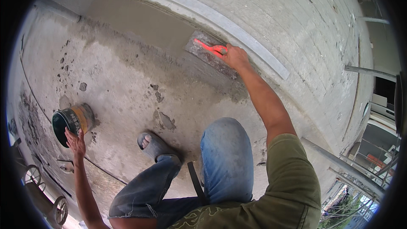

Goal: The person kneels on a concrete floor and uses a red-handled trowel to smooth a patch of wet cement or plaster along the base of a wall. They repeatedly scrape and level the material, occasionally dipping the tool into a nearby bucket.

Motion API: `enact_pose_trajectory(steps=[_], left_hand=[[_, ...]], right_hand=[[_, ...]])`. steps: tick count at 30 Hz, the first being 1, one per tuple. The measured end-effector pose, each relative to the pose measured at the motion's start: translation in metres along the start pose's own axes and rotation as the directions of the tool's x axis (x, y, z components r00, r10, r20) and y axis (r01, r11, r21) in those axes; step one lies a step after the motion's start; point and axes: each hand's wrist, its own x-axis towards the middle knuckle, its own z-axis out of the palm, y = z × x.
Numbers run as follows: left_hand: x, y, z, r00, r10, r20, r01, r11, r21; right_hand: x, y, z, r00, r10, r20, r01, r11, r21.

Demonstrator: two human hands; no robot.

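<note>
Soft, fairly even daylight; shadows faint, inside of bucket (78, 118) dark. Bright patches low at both sides. Middle reasonably sharp; pale strip (254, 46) bowed, picture rim black.

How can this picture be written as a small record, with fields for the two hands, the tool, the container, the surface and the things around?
Right hand: closed on the handle of a red-handled trowel
Tool position: plate lying against the surface, at the near end of a smooth grey band
Left hand: fingers spread at the rim of a bucket; firmness of hold unclear
Container: dark green inside; contents not visible
Surface: rough grey floor beside the band
Around: long pale strip beyond the band; grey sandal on one foot
</note>
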Motion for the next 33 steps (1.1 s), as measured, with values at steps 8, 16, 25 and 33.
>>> enact_pose_trajectory(steps=[8, 16, 25, 33], left_hand=[[-0.005, 0.007, -0.001, 1.0, -0.021, -0.012, 0.022, 1.0, 0.02], [-0.007, 0.01, -0.002, 0.998, -0.035, -0.045, 0.035, 0.999, -0.001], [-0.004, 0.006, 0.007, 0.995, -0.026, -0.095, 0.03, 0.998, 0.049], [-0.005, 0.012, 0.008, 0.992, -0.002, -0.127, 0.006, 1.0, 0.027]], right_hand=[[-0.001, -0.003, 0.003, 1.0, 0.017, 0.013, -0.017, 1.0, 0.006], [-0.016, -0.018, 0.008, 0.999, 0.02, 0.028, -0.02, 1.0, -0.019], [-0.101, -0.059, 0.04, 0.984, -0.12, 0.133, 0.107, 0.989, 0.1], [-0.093, -0.016, 0.018, 0.994, -0.095, -0.051, 0.101, 0.988, 0.113]])
